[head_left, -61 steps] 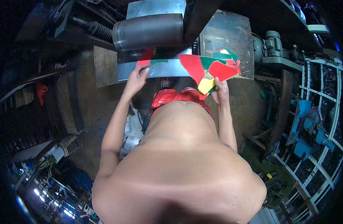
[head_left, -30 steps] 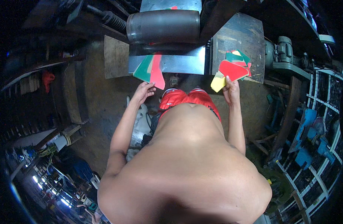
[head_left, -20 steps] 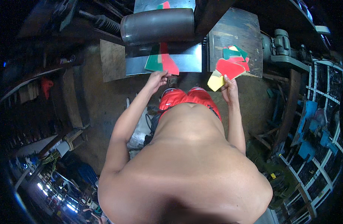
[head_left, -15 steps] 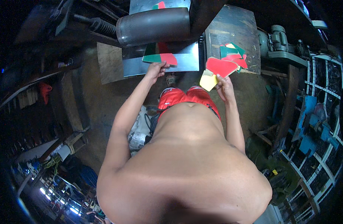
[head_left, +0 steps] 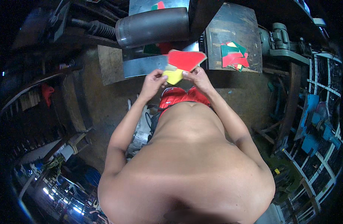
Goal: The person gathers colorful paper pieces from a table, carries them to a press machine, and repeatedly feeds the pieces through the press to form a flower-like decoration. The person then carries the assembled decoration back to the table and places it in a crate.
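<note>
My right hand (head_left: 198, 79) pinches a few flat cut pieces of sheet material, a red piece (head_left: 185, 59) above a yellow piece (head_left: 174, 77) with a pale edge between them. My left hand (head_left: 154, 84) has its thumb and fingers closed at the left edge of the yellow piece. Both hands are in front of my waist, over the near edge of a shiny metal plate (head_left: 139, 68). Further in, a dark green piece (head_left: 152, 49) and a red one lie on that plate, partly hidden by a large dark roller (head_left: 153, 28).
On a wooden board (head_left: 235, 28) at right lies a loose pile of red, green and yellow pieces (head_left: 235, 58). A green-grey motor (head_left: 279, 35) stands beyond it. A heavy spring (head_left: 100, 30) flanks the roller. More coloured pieces (head_left: 158, 5) lie behind the roller.
My right hand has brought the red and yellow pieces leftward from beside the pile. My left hand has left the green and red pieces, which now lie farther under the roller.
</note>
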### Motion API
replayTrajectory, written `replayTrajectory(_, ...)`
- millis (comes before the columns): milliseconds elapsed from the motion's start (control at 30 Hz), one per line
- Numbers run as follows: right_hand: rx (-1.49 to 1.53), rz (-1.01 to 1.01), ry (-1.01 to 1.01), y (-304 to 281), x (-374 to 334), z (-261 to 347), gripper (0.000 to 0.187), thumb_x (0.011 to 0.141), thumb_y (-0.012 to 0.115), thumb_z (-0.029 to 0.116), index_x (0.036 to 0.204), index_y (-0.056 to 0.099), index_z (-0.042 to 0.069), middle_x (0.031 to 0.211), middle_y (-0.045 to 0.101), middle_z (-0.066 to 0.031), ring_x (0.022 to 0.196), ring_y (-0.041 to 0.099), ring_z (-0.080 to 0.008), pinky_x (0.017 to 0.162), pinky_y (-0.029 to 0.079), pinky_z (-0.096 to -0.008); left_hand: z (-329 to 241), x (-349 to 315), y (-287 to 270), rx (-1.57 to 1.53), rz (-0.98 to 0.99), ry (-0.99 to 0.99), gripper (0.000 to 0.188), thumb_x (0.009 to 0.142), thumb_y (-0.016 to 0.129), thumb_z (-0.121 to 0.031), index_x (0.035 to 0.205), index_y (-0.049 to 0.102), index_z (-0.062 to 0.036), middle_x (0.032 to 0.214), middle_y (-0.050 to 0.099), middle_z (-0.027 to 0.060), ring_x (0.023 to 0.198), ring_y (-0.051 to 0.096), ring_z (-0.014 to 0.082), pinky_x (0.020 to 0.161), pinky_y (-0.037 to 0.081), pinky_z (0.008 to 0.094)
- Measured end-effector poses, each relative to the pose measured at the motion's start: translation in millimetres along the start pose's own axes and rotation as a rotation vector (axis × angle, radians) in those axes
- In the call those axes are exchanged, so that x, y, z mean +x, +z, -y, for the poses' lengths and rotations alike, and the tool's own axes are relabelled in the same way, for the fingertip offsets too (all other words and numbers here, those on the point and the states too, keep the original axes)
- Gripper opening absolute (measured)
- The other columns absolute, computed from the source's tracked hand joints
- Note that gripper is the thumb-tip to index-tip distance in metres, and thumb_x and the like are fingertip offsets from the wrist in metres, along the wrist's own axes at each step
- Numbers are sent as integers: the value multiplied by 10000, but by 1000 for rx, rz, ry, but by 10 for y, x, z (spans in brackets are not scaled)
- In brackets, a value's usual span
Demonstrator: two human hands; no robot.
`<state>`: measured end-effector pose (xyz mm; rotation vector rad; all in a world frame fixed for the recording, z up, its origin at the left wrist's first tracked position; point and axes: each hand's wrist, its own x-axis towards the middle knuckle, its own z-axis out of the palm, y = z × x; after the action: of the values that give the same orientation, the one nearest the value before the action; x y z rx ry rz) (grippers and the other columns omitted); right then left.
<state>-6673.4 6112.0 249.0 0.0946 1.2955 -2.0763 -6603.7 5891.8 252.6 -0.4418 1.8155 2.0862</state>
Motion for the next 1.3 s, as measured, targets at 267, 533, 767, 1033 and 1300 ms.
replayTrajectory(267,-222,-118,291,-366,120,-263,390,939,558,200,1285,474,41,1141,592,-111,1020,597,-183,861,504,-315,699,-244,-920,35,-413,-355,212,907,613,-205,1006,559,-25,808,626,37,611,577,76,526,486,214)
replayTrajectory(533,86,-505,281,-960,68,-551,290,950,528,178,1212,508,58,1011,619,-57,896,623,-151,740,544,-285,524,372,-1016,-68,-393,-323,245,898,625,-183,1023,551,14,805,632,69,596,602,106,515,514,224)
replayTrajectory(767,215,-563,244,-1329,262,-773,272,951,514,194,1201,517,86,1029,616,-40,925,621,-181,808,523,-343,295,948,-1112,-111,-453,-268,226,895,619,-145,1021,552,31,800,636,90,617,627,132,535,538,234)
replayTrajectory(1033,233,-635,380,-2153,93,-784,333,953,486,214,1260,494,86,1028,605,-45,908,621,-182,750,542,-327,462,929,-533,-288,-565,-337,209,911,576,-93,1036,520,65,873,630,139,729,663,199,611,579,271)
replayTrajectory(1300,107,-885,431,-3363,468,-804,261,899,572,242,1117,567,98,944,595,-10,822,605,-156,675,532,-323,353,1310,-81,-425,-425,-135,263,958,504,-144,1119,512,64,1037,615,159,903,648,219,790,562,298)
